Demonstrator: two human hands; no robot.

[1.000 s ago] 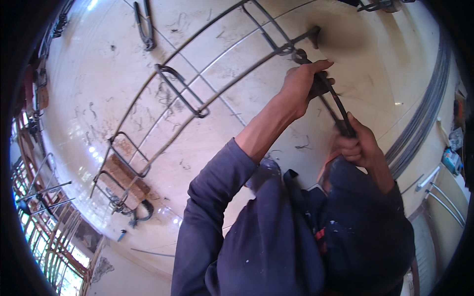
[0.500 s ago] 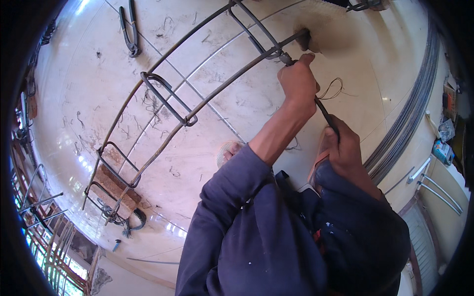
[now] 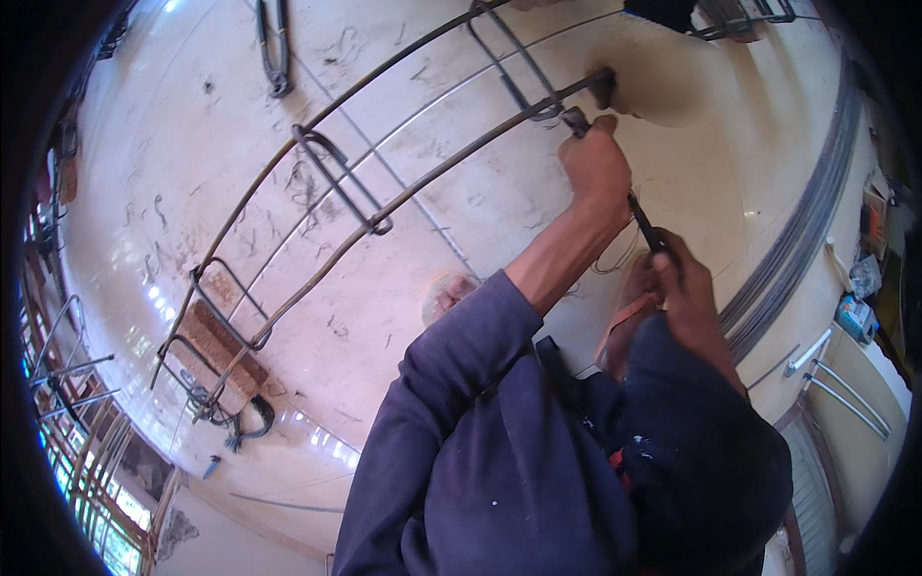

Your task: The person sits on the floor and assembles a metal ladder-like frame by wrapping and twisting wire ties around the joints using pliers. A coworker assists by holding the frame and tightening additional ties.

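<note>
A long rebar cage [image 3: 423,182] with rectangular stirrups [image 3: 336,178] lies across the pale tiled floor. My left hand [image 3: 595,168] is closed around the upper part of a dark long-handled tool [image 3: 642,221], whose tip [image 3: 574,120] sits where a stirrup [image 3: 519,72] meets the near bar. Lower down, my right hand [image 3: 684,288] grips the handle end of the same tool. Thin loops of tie wire [image 3: 615,259] lie on the floor under my left forearm. Dark blue sleeves cover both arms.
The cage's left end rests on a wooden block [image 3: 216,350]. A loose stirrup [image 3: 274,48] lies on the floor at the top. A bundle of long bars [image 3: 807,221] runs along the right side. My sandalled feet [image 3: 447,293] stand below the cage.
Both hands have stayed on the tool at the same stirrup joint. The left hand has closed tighter against the bar, and the view has shifted slightly.
</note>
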